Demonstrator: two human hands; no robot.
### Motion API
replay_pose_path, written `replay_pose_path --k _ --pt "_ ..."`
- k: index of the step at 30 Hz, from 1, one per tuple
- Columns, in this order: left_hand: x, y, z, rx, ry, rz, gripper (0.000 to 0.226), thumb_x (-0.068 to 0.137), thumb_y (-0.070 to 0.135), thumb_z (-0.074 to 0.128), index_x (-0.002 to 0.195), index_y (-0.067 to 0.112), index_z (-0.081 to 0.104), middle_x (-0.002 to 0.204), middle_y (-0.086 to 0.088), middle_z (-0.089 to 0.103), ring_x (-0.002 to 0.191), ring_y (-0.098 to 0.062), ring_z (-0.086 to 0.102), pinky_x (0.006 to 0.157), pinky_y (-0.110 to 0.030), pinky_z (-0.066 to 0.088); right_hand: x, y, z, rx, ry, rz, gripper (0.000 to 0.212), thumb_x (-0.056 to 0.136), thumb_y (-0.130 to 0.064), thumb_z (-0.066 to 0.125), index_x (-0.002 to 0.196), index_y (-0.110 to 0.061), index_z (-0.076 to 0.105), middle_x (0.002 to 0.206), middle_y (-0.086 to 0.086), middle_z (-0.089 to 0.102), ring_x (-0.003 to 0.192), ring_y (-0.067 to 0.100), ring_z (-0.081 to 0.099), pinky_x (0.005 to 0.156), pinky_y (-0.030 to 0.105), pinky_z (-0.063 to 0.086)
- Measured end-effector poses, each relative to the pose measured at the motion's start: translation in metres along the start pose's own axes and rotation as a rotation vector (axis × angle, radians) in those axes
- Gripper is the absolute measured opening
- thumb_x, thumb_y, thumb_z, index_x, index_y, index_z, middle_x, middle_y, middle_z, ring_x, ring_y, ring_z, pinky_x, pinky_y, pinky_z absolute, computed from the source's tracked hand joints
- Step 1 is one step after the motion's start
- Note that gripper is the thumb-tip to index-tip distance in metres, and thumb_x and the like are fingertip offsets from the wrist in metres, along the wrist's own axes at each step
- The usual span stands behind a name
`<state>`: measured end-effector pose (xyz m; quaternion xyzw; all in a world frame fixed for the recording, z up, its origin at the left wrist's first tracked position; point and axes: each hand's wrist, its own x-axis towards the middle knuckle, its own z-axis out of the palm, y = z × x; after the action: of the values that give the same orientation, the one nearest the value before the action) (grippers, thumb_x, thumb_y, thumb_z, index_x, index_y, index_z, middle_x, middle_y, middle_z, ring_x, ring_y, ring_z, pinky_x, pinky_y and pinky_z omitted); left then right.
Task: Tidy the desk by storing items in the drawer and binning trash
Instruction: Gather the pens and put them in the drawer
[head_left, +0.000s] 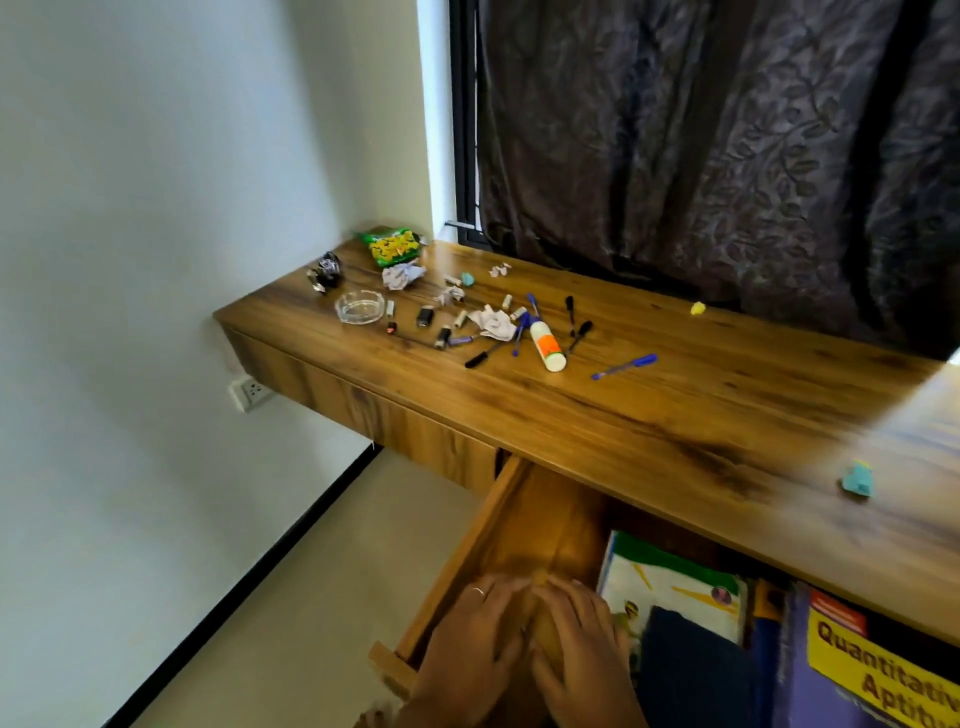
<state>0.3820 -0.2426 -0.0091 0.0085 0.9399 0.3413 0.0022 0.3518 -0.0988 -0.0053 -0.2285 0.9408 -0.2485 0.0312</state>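
Both flat hands, left hand and right hand, press inside drawer.

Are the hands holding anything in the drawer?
It cannot be told. Both hands, left and right, lie side by side, fingers down, inside the open drawer; nothing shows under them.

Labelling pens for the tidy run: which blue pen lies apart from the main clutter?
The blue pen lying alone on bare desk, right of the glue stick. The other blue pens sit within the pile by the crumpled paper.
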Motion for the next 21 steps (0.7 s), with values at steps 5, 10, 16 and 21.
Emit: replay_pose_path --k 5,10,16,21 --pt "0.049 -0.057 -0.053 -0.055 0.025 0.067 0.050 0.084 0.045 0.037 0.134 0.043 0.039 0.131 0.021 0.044 0.121 0.001 0.040 0.100 -0.016 0.034 0.076 -0.051 0.025 0.041 0.071 0.127 0.053 0.056 -0.048 0.040 0.108 -0.042 0.047 0.101 -0.012 0.068 0.086 0.017 0.068 0.059 0.033 0.054" --pt "0.085 -0.120 -0.116 -0.062 -0.045 0.068 0.065 0.075 0.060 0.022 0.134 0.040 0.038 0.132 0.015 0.045 0.120 -0.004 0.042 0.098 -0.022 0.037 0.141 -0.107 0.060 0.104 0.235 0.160 0.044 0.066 -0.051 0.040 0.110 -0.048 0.048 0.109 -0.018 0.063 0.097 0.015 0.062 0.067 0.033 0.043" --pt "0.108 -0.186 -0.171 -0.045 -0.060 0.131 0.064 0.077 0.062 0.023 0.134 0.039 0.039 0.128 0.017 0.047 0.115 -0.001 0.045 0.092 -0.010 0.034 0.194 -0.154 0.093 0.110 0.363 0.186 0.036 0.072 -0.043 0.042 0.108 -0.042 0.046 0.102 -0.018 0.061 0.100 0.003 0.042 0.069 0.028 0.040" --pt "0.134 -0.208 -0.184 -0.059 -0.098 0.240 0.052 0.084 0.055 0.033 0.133 0.039 0.041 0.129 0.019 0.047 0.117 0.004 0.043 0.095 -0.008 0.032 0.219 -0.168 0.099 0.105 0.393 0.184 0.033 0.074 -0.040 0.045 0.107 -0.041 0.048 0.103 -0.018 0.060 0.102 0.001 0.042 0.067 0.028 0.044"
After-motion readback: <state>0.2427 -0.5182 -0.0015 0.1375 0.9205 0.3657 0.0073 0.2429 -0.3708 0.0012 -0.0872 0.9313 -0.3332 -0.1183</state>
